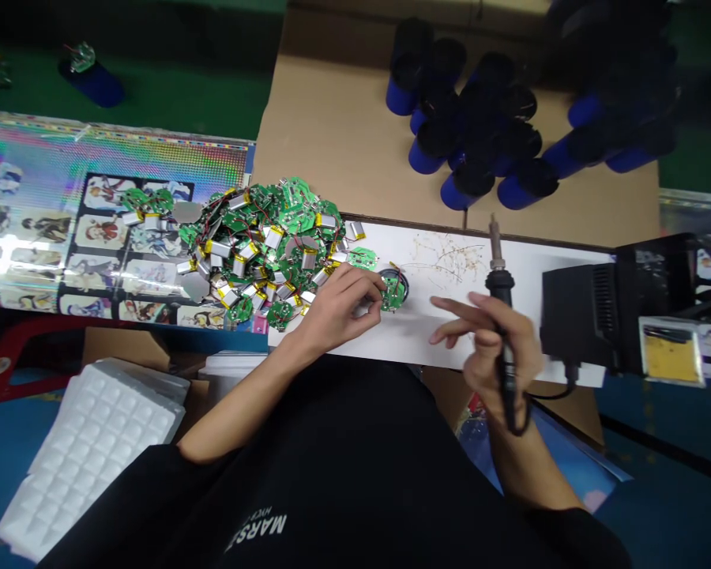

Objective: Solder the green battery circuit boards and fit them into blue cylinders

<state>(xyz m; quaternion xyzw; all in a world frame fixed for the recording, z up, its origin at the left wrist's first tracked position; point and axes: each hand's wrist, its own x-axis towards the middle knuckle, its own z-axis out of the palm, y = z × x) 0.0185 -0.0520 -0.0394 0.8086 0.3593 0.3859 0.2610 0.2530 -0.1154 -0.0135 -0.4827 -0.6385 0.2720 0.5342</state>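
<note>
My left hand point(339, 304) rests on the white work board point(545, 269), fingers pinched on a small round green circuit board point(393, 291) seated in a dark ring. My right hand point(491, 340) grips a black soldering iron point(500, 296) in its palm, tip pointing up and away from me, while its index and middle fingers stretch out to the left. The iron's tip is well off the circuit board. A heap of green circuit boards with silver batteries point(261, 253) lies just left of my left hand.
A black soldering station point(604, 312) stands at the right with a yellow sponge tray point(671, 352). Several blue and black cylinders point(479, 134) lie on cardboard at the back. A white foam tray point(88, 450) sits at lower left, a shiny printed sheet point(65, 197) at left.
</note>
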